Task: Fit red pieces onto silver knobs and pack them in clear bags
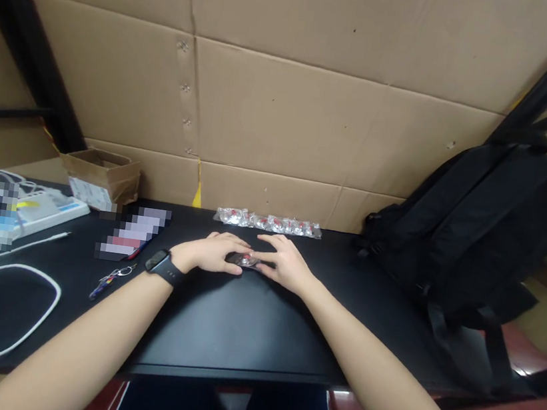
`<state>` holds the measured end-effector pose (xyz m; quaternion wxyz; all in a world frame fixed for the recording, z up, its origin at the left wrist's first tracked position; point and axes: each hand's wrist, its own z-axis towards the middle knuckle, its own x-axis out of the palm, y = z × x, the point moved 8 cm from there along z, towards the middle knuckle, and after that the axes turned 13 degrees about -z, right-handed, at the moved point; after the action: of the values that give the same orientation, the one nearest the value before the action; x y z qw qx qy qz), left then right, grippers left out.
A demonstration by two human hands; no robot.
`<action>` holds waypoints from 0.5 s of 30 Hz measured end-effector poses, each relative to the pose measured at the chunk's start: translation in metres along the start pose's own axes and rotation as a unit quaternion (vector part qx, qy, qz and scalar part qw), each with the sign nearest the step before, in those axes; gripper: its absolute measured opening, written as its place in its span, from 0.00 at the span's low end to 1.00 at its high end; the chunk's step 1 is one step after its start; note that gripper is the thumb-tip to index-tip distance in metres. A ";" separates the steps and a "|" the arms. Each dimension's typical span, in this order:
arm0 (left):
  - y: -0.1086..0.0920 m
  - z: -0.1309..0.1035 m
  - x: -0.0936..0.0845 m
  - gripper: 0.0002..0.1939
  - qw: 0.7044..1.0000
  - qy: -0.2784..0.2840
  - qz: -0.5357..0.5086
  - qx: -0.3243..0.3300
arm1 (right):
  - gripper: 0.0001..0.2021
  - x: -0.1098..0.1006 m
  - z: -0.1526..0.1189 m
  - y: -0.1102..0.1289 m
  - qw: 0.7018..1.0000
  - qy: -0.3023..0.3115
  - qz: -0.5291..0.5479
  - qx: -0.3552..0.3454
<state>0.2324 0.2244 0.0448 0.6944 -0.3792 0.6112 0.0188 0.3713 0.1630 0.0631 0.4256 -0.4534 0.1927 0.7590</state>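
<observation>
A small clear plastic packet (247, 260) with a red spot inside lies at the middle of the black table, between my two hands. My left hand (217, 253), with a dark watch on its wrist, grips the packet's left side, its thumb along the near edge. From the right, my right hand (288, 265) holds the packet between index finger and thumb, while its other fingers stretch away. Just beyond my hands, a row of similar clear packets (271, 223) with red spots lies along the cardboard wall. The contents are too small to make out.
A black backpack (477, 225) stands at the right. On the left are an open cardboard box (106, 176), a blurred phone (136, 234), a keyring (112, 279), a white cable (57, 297) and a white power strip (58, 213). Cardboard (285, 119) walls the back.
</observation>
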 end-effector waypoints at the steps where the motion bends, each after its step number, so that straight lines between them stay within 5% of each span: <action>1: -0.001 0.001 0.000 0.28 1.000 -0.003 -0.004 0.004 | 0.15 0.000 0.001 0.002 1.000 -0.007 -0.013 -0.002; 15: 0.010 0.006 0.002 0.30 0.999 -0.019 0.015 -0.027 | 0.09 -0.001 0.005 0.011 0.998 -0.039 -0.034 -0.023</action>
<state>0.2329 0.2342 0.0380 0.6951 -0.3880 0.6030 0.0528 0.3600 0.1600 0.0661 0.4481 -0.4395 0.1429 0.7653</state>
